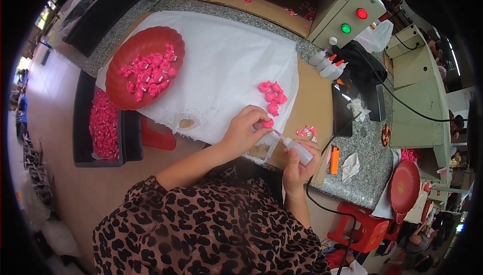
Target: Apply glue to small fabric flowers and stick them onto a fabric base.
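Between the fingertips of my left hand [245,130] is a small pink molded piece [268,123]. My right hand [300,167] grips a white squeeze bottle [299,151], tilted so its thin purplish nozzle points at the pink piece; whether the tip touches it I cannot tell. Just beyond my left hand, several similar pink pieces [272,95] lie in a cluster on the white sheet [221,43]. Small pink-and-white bits [307,132] rest on the cardboard beside the bottle.
A red scalloped bowl [116,69] of pink pieces stands at the left, above a black crate [80,139] filled with more. Rightward are white bottles [329,68], an orange lighter [334,160], crumpled tissue [350,167] and a black cable [322,194]. A control box [347,18] stands behind.
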The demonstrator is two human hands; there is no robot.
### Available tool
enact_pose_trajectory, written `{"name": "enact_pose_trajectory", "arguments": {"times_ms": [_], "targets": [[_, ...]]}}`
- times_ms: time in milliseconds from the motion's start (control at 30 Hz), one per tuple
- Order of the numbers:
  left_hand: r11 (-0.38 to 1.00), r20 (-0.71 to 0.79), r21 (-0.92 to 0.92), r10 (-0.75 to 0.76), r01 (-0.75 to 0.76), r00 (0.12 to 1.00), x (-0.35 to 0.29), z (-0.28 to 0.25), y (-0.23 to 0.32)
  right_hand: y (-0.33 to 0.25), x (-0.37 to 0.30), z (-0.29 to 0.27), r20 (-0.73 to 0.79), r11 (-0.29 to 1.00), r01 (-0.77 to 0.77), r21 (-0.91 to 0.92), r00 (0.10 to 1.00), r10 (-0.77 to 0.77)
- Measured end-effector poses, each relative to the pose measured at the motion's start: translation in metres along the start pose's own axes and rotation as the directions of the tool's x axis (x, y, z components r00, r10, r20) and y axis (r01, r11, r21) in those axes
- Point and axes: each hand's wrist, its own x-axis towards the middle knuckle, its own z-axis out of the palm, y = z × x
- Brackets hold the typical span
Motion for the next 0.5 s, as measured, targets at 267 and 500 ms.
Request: {"name": "enact_pose_trajectory", "arguments": {"times_ms": [267, 500], "targets": [[1.0, 0.002, -0.007, -0.007, 0.007, 1.0, -0.0002, -0.0002, 0.0006, 0.0015, -0.0014, 0.0002, -0.006, 1.0, -0.011, 0.017, 1.0, 0.011], [1.0, 0.012, 0.017, -0.015, 0.015, 1.0, -0.0003, -0.0009, 0.0016, 0.002, -0.0007, 0.0, -0.007, 1.0, -0.01, 0.007, 1.0, 0.01]]}}
